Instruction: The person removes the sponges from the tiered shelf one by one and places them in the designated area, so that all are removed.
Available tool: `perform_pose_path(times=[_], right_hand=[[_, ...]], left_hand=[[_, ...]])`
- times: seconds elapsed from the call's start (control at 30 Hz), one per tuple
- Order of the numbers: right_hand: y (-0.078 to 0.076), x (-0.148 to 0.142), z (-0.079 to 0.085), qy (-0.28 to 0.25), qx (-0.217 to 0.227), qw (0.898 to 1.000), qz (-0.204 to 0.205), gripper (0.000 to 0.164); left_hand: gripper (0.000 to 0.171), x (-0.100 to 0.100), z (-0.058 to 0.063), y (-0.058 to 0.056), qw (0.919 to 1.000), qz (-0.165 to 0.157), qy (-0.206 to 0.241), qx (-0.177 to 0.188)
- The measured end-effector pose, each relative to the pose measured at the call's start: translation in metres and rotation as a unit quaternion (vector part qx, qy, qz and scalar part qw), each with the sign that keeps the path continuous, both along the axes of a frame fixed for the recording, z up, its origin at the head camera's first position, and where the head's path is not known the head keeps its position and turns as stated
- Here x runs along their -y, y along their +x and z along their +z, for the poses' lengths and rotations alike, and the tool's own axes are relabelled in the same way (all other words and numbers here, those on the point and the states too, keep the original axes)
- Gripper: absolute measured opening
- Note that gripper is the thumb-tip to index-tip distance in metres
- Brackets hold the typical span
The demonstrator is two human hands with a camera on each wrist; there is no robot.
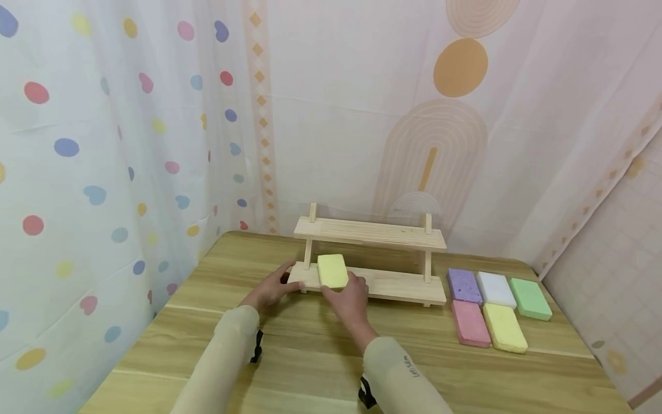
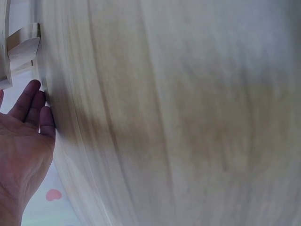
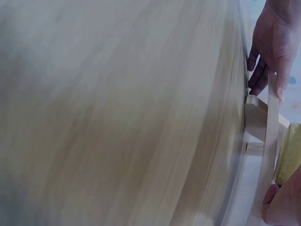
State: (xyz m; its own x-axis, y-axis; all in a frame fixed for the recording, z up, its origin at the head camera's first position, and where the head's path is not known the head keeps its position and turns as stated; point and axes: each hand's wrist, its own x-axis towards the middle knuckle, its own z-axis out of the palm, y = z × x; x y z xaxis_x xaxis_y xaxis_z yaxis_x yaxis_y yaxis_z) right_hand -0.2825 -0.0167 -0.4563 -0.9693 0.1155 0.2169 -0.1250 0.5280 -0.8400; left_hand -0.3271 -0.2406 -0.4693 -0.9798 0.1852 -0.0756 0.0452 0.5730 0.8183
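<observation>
A pale yellow sponge (image 1: 333, 271) stands at the left of the lower shelf (image 1: 395, 283) of a two-tier wooden rack, leaning slightly back. My right hand (image 1: 350, 297) grips it low down, thumb at its front left corner and fingers on its right side. At the shelf's left end is my left hand (image 1: 274, 287), its thumb on the board's front edge. The left wrist view shows this hand's fingers (image 2: 32, 106) loosely extended close to the tabletop. In the right wrist view the yellow sponge (image 3: 289, 153) shows partly behind the right hand (image 3: 284, 200).
Right of the rack lie a purple sponge (image 1: 464, 286), a white sponge (image 1: 496, 289), a green sponge (image 1: 531, 298), a pink sponge (image 1: 470, 324) and another yellow sponge (image 1: 505, 328). The rack's upper shelf (image 1: 369, 231) overhangs behind the lower one. Printed curtains (image 1: 331, 144) border the wooden table (image 1: 310, 368).
</observation>
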Motion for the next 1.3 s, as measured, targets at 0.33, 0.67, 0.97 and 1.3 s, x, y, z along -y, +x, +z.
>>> perform_pose_path(times=[0.33,0.67,0.97,1.3], right_hand=[[0.001,-0.034,0.006,0.019,-0.005,1.0,0.018,0.071],[0.005,-0.066,0.011,0.039,0.008,0.999,0.019,0.077],[0.008,-0.09,0.013,0.035,0.011,0.999,0.012,0.078],[0.01,-0.125,0.012,0.039,0.016,0.999,0.008,0.074]], left_hand=[[0.086,0.0,0.0,0.0,0.9999,-0.001,-0.01,0.002],[0.088,0.001,-0.001,0.0,0.9999,0.001,-0.007,0.008],[0.087,0.003,0.0,0.001,1.0,0.001,-0.01,0.002],[0.091,0.001,-0.001,-0.002,0.9999,0.001,-0.014,0.006]])
